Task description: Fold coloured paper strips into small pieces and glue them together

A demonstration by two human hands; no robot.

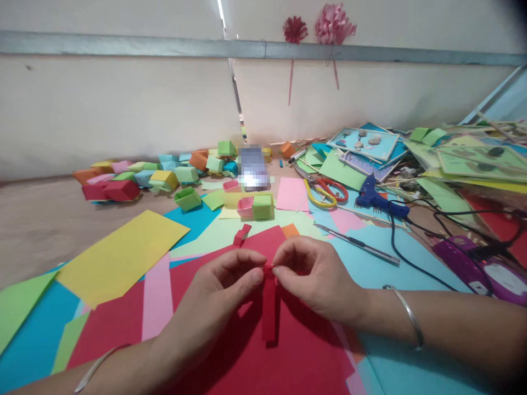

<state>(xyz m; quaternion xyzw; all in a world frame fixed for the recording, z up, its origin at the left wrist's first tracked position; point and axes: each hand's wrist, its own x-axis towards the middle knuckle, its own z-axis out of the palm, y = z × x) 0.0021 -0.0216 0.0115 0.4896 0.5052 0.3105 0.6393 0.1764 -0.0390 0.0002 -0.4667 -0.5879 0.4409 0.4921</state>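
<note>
Between my two hands hangs a narrow red paper strip [269,310], pinched at its folded top end over a large red sheet [230,356]. My left hand [228,288] grips the fold from the left with thumb and index finger. From the right, my right hand [315,274] pinches the same end between thumb and fingertip. The fold itself is partly covered by the fingertips. Just beyond my hands lies a small folded red paper piece [242,235]. Farther back stand a green paper box [262,207] and a pink paper box [246,207], side by side.
Several coloured paper boxes [164,178] are heaped at the back left. To the right lie scissors [321,195], a blue glue gun [381,200] with a trailing cord, a pen [358,243] and a purple power strip [465,263]. A yellow sheet [123,258] lies left.
</note>
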